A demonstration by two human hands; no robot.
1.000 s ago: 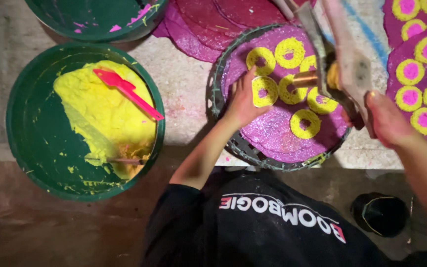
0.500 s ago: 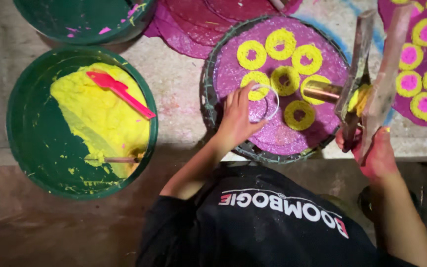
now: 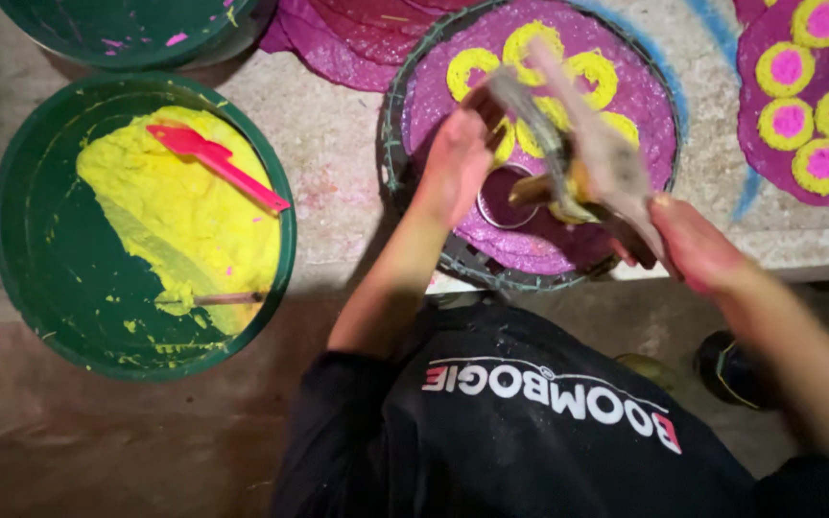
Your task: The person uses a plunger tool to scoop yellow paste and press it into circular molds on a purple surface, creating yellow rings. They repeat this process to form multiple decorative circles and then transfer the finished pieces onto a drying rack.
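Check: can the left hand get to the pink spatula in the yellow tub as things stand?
Probably yes. The left hand is holding the metal ring on the purple disc, and nothing lies between it and the pink spatula on top of the yellow paste. It would have to let go first.

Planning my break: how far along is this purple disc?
Done: about five yellow paste rings sit on the purple disc in the round tray. In hand: left hand steadies a metal ring mould there; right hand grips a blurred wooden tool. Left: probably its bare near part, and pink centres like the neighbouring disc's.
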